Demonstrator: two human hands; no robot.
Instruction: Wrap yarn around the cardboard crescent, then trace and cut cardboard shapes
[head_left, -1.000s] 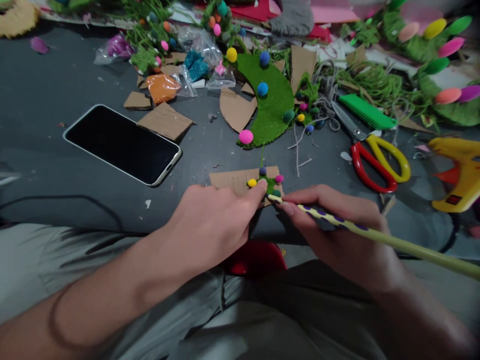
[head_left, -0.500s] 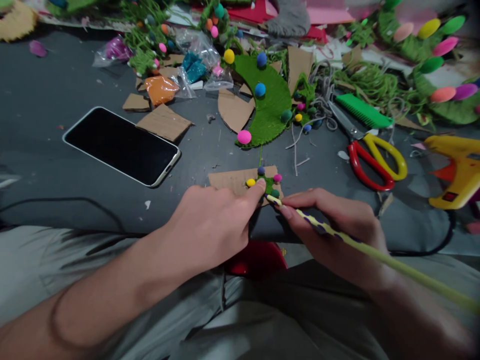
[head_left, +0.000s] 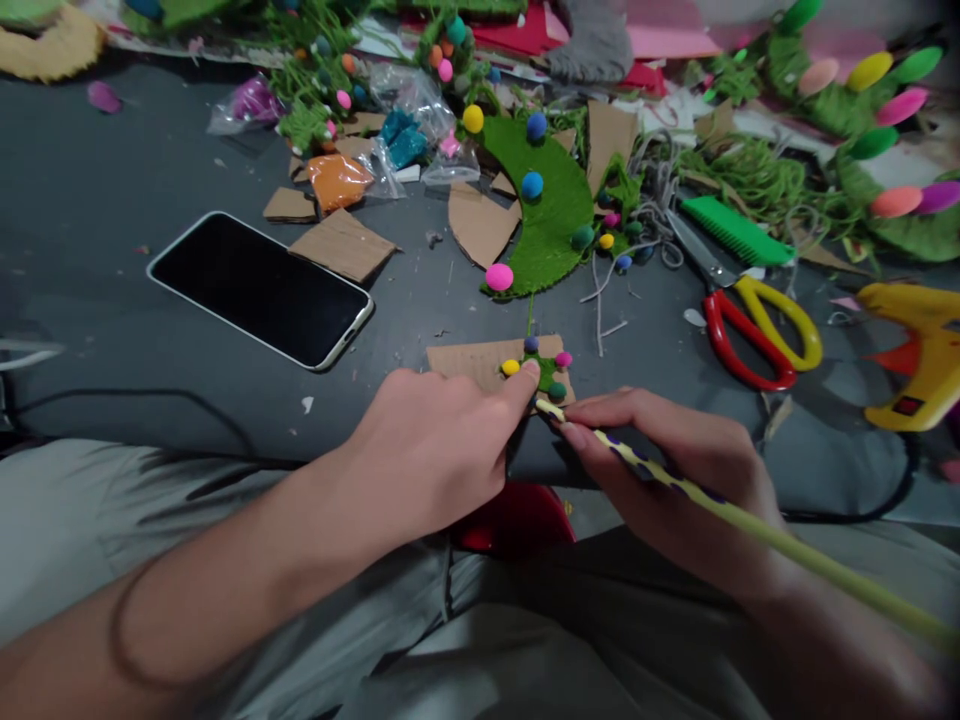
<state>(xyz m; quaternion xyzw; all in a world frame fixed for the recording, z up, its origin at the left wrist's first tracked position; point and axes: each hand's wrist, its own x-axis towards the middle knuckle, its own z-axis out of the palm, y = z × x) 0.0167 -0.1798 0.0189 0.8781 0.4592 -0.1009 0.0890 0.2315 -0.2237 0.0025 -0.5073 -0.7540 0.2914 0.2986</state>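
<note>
A small green star [head_left: 547, 374] with coloured balls at its points lies on a piece of brown cardboard [head_left: 469, 361] near the table's front edge. My left hand [head_left: 442, 440] presses the star with its index fingertip; the other fingers are curled under and what they hold, if anything, is hidden. Pinched in my right hand [head_left: 675, 460] is a yellow pencil [head_left: 645, 460] with dark spots, its tip at the star's lower edge. A green thread runs from the star up to a green crescent [head_left: 551, 205] bearing coloured balls.
On the left lies a phone [head_left: 259, 290], partly under a cardboard scrap [head_left: 345, 245]. To the right are scissors [head_left: 750, 320], a green comb [head_left: 739, 230] and a yellow glue gun [head_left: 915, 350]. Yarn, small plastic bags and decorated green pieces crowd the back.
The whole view has shifted slightly, so the table things appear a little further right. Both hands keep nearly the same pose at the star.
</note>
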